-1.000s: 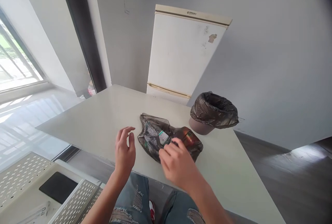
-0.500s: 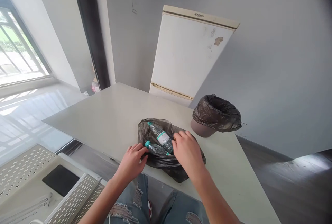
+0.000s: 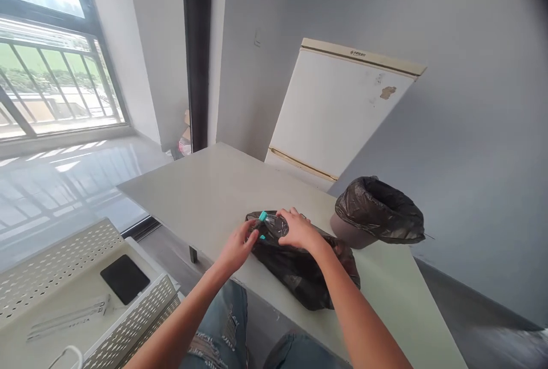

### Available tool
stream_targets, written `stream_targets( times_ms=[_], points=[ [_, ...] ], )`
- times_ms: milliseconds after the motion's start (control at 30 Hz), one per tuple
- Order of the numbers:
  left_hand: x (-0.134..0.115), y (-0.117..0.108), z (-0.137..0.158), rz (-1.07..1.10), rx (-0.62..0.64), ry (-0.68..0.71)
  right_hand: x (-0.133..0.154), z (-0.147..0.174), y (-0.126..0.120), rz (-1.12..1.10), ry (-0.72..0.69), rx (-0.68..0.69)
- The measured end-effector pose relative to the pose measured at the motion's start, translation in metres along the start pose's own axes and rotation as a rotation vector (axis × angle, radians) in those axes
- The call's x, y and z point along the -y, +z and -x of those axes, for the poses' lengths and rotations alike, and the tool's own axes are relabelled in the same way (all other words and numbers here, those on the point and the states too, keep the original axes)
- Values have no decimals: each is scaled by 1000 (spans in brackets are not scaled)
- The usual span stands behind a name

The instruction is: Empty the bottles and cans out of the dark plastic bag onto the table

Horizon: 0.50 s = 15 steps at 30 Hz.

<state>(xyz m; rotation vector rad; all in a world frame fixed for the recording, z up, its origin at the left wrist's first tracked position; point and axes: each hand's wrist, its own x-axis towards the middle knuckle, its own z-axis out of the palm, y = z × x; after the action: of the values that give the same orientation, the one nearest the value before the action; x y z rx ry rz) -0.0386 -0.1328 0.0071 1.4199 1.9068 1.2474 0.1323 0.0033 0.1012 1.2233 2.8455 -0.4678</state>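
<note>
A thin black plastic bag (image 3: 299,278) lies slumped on the table, its mouth toward the left. At that mouth my right hand (image 3: 302,231) is closed round a clear plastic bottle (image 3: 277,225) with a teal cap (image 3: 262,216), the cap pointing left. Part of the bottle is hidden by my fingers. Below it, a second teal piece (image 3: 262,236) shows inside the bag; the rest of that item is hidden. My left hand (image 3: 237,246) is at the bag's left rim, thumb and fingers curled on the edge, close to the bottle's cap.
A bin (image 3: 346,233) lined with a black bag stands at the table's right back edge. Behind the pale table (image 3: 205,186) is a white fridge (image 3: 338,112). At lower left, a perforated cream tray (image 3: 85,278) holds a dark flat rectangle (image 3: 125,279) and slim clear-wrapped items (image 3: 68,319).
My right hand has moved from the bag's rim onto a bottle and raised it at the mouth. The bag's opening has narrowed. My view has shifted left and upward.
</note>
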Motion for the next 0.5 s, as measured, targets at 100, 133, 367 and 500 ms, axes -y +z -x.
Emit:
stream_targets(
  times_ms=[100,133,367,500],
  points=[
    [-15,4,-5,129,-160,55,-1,16,-14,-149,-68,-77],
    [-22,5,-5,167,-154,93,1,22,-17,-257,-82,-156],
    [-61,-5,-10,388,-55,259,24,33,-21,-895,-201,-380],
    [-35,-45,-46,292,-328,223,3,21,-14,-456,51,-259]
  ],
)
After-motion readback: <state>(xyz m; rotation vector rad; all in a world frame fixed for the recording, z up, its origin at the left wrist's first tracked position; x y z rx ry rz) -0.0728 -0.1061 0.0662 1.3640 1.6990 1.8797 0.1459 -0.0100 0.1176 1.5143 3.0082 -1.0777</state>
